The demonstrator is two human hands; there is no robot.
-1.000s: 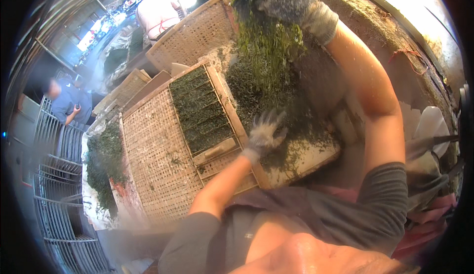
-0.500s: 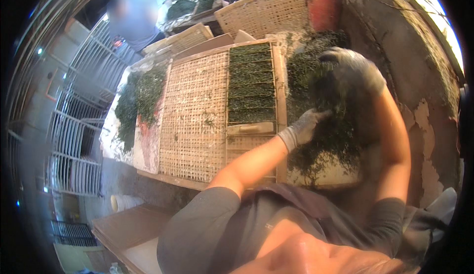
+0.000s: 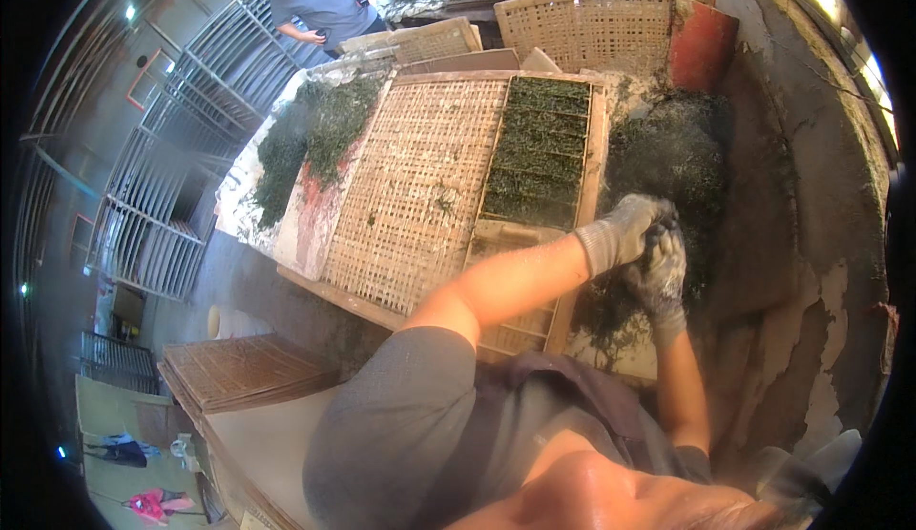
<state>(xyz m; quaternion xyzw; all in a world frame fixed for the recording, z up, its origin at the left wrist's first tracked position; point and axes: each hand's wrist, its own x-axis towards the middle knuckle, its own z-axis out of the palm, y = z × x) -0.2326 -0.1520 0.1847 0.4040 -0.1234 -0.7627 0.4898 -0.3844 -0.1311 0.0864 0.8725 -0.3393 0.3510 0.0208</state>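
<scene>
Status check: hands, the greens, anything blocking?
Left hand and right hand, both gloved, together in the loose green pile. Woven tray alongside, partly filled. Nothing blocking.

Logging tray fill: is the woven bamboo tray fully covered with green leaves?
Partly. Only the right strip of the bamboo tray holds a leaf layer; the rest is bare weave.

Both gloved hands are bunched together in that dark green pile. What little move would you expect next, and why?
Probably lifting a clump toward the woven tray. The left hand and right hand meet in the loose leaf pile, while the tray's right strip is covered and the rest is nearly bare.
</scene>
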